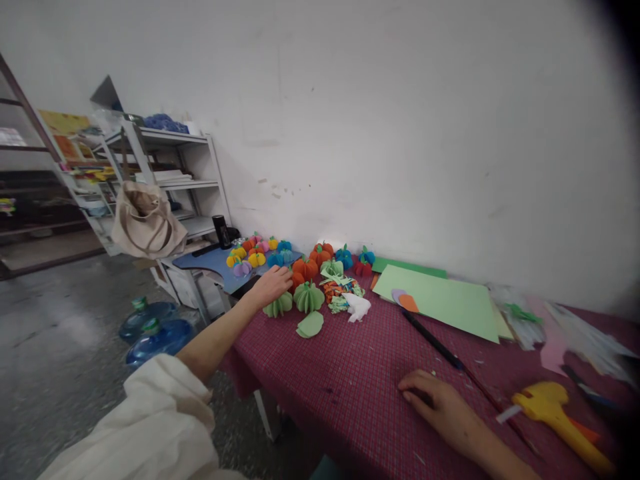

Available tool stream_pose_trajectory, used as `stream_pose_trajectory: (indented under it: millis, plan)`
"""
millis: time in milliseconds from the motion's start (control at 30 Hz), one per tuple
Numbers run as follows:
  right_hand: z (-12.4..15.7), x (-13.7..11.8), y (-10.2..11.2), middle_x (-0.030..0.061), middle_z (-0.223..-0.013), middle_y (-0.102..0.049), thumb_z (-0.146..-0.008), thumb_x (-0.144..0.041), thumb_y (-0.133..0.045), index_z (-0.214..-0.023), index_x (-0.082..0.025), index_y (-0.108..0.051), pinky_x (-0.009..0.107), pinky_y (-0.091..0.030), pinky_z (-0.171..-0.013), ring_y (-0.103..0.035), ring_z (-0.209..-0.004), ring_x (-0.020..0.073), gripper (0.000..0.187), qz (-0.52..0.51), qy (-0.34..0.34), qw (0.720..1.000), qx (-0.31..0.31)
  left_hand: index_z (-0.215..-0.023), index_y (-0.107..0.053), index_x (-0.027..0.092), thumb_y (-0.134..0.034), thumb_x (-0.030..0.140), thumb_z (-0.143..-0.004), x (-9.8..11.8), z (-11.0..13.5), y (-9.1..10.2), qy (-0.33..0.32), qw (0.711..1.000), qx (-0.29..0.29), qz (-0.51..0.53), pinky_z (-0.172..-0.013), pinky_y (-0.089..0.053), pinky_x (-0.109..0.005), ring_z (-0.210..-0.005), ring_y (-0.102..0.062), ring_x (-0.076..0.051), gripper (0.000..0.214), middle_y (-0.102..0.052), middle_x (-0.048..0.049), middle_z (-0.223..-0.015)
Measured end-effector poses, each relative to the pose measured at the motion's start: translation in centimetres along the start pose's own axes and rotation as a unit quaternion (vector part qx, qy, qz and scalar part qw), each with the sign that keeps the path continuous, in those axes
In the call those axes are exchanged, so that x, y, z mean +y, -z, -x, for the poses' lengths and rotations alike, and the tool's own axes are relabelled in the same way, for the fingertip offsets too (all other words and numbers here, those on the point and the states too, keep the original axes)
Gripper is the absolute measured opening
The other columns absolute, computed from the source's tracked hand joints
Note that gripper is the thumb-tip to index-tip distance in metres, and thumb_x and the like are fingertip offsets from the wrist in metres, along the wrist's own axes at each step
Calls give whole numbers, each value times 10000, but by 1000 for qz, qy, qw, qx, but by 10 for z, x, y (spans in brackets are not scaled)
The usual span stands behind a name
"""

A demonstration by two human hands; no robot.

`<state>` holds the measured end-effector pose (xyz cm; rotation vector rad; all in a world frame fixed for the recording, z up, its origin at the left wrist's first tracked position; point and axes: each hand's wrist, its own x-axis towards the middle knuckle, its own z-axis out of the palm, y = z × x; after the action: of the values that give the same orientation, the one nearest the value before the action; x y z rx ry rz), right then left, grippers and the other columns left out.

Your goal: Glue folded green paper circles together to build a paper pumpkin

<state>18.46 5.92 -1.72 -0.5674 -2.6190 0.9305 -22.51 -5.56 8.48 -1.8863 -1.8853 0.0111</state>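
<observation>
Clock positions are read in the camera view, from the hand named. The left hand [273,285] extends over the far left part of the red checked tabletop [345,393]. A light green paper pumpkin [279,306] sits at 6 o'clock, directly below the fingers. The hand partly covers the contact area, so it cannot be told whether the fingers grip, touch or merely hover over a pumpkin. Also from the left hand:

- 2 o'clock, near: an orange paper pumpkin [305,268].
- 3 o'clock: a second light green pumpkin [309,298], just beside the first; farther out, a pile of paper scraps [334,289] and a crumpled white tissue [357,307].
- 4 o'clock: a light green paper piece [311,325], lying flat.
- 11 o'clock: a blue tabletop [206,263] carrying small pumpkins in several colors.
- 8 o'clock, on the floor: two blue water jugs [163,341].

The right hand [437,403] rests on the red checked tabletop, released, with fingers loosely bent and a gap between thumb and forefinger. From the right hand:

- 12 o'clock, near: a black stick [433,339]; beyond it, light green sheets [445,301].
- 3 o'clock: a yellow glue gun [549,405], well apart.
</observation>
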Motion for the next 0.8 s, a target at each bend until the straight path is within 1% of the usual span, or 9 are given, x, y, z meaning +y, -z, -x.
stream_pose_trajectory:
  millis: [100, 200, 267, 300, 367, 467, 533, 667, 800]
  plan:
    - [0, 2, 0, 51, -883, -642, -858, -281, -430, -853, -225, -629, 321, -467, -777, -596, -842, 189, 207, 3, 1, 1000, -4, -1004, -609, 235, -476, 184, -845, -2, 6, 4, 66, 997, 38, 12, -877, -319, -372, -1048, -469, -217, 213, -580, -82, -1127]
    - [0, 5, -1, 55, -893, -639, -861, -283, -425, -867, -225, -629, 324, -469, -782, -595, -848, 190, 212, 2, 3, 1000, -11, -1143, -545, 196, -403, 193, -865, -3, 23, 6, 188, 977, 96, 14, -898, -322, -414, -1101, -451, -259, 312, -546, -123, -1199]
    - [0, 7, -2, 55, -900, -642, -857, -294, -433, -872, -230, -634, 327, -470, -789, -598, -854, 194, 211, -2, 3, 1000, -10, -1159, -524, 148, -382, 228, -868, 0, 40, 3, 269, 955, 125, 18, -886, -350, -407, -1098, -466, -270, 333, -554, -148, -1175]
    - [0, 7, -2, 55, -902, -644, -853, -301, -439, -870, -234, -636, 329, -471, -791, -599, -855, 197, 209, -6, 3, 1000, -8, -1141, -531, 136, -369, 242, -871, 4, 50, 0, 304, 943, 133, 21, -864, -371, -400, -1060, -495, -268, 333, -577, -150, -1131]
    - [0, 8, -2, 55, -903, -645, -848, -314, -448, -864, -237, -638, 332, -472, -793, -600, -851, 199, 206, -13, 3, 1000, -5, -1077, -569, 156, -358, 263, -871, 15, 70, -7, 349, 927, 133, 35, -802, -414, -359, -932, -562, -235, 313, -633, -112, -1004]
    - [-1, 9, -2, 54, -882, -641, -854, -329, -438, -849, -235, -630, 335, -472, -779, -595, -837, 201, 214, -14, 5, 1000, -9, -946, -629, 200, -394, 286, -856, 36, 94, -19, 375, 917, 115, 65, -720, -440, -306, -803, -602, -199, 266, -676, -57, -859]
    - [-1, 8, -1, 53, -866, -637, -861, -337, -427, -843, -234, -626, 335, -470, -764, -590, -827, 201, 225, -4, 6, 1000, -11, -933, -648, 218, -415, 290, -849, 50, 101, -27, 376, 917, 106, 81, -723, -439, -294, -805, -606, -190, 259, -689, -48, -872]
    - [-1, 4, 0, 51, -856, -632, -874, -321, -411, -845, -230, -618, 326, -464, -754, -586, -817, 195, 228, 18, 10, 1000, -9, -1008, -644, 208, -424, 266, -841, 66, 98, -37, 381, 914, 97, 98, -763, -430, -316, -855, -600, -206, 282, -696, -63, -935]
    - [-1, 6, -1, 54, -867, -631, -879, -306, -411, -859, -224, -618, 324, -461, -769, -585, -832, 191, 224, 21, 14, 1000, -15, -998, -654, 210, -431, 226, -829, 70, 90, -39, 360, 922, 85, 113, -787, -418, -336, -893, -587, -218, 281, -696, -61, -963]
